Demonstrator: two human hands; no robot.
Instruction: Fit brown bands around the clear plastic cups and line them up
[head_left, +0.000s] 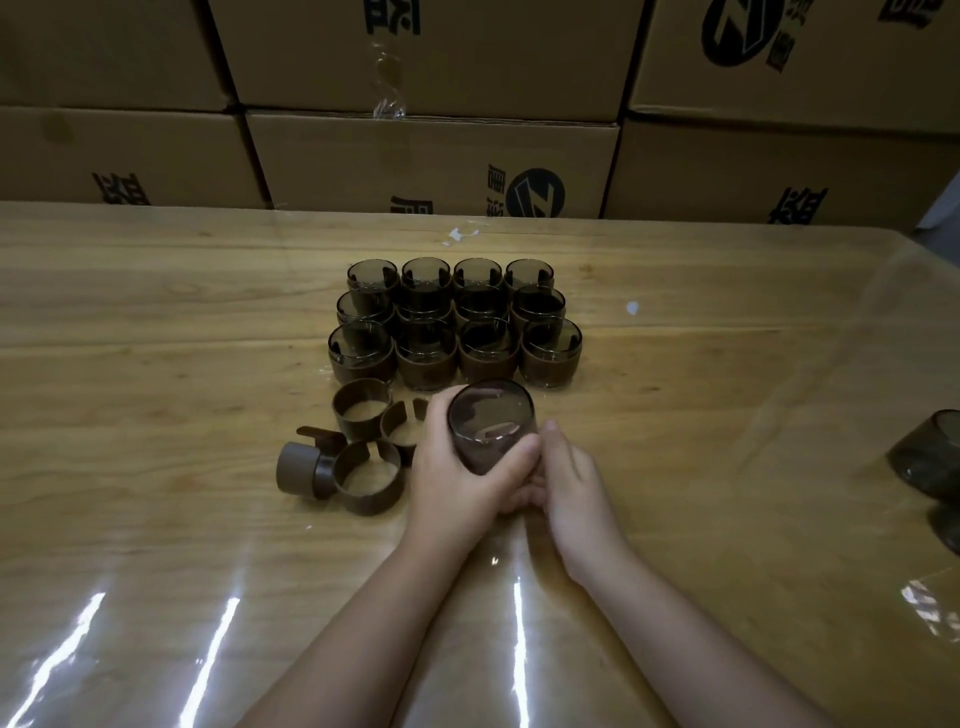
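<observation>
My left hand grips a clear smoky plastic cup held tilted just above the table, thumb across its near side. My right hand curls in under the cup's bottom, where a band would sit; that part is hidden by my fingers. Behind the cup stand several banded cups in three tidy rows. Left of my hands lie several loose brown bands, some upright, one on its side.
The wooden table has a glossy clear cover with glare strips near me. Unbanded smoky cups stand at the right edge. Stacked cardboard boxes wall off the far side of the table.
</observation>
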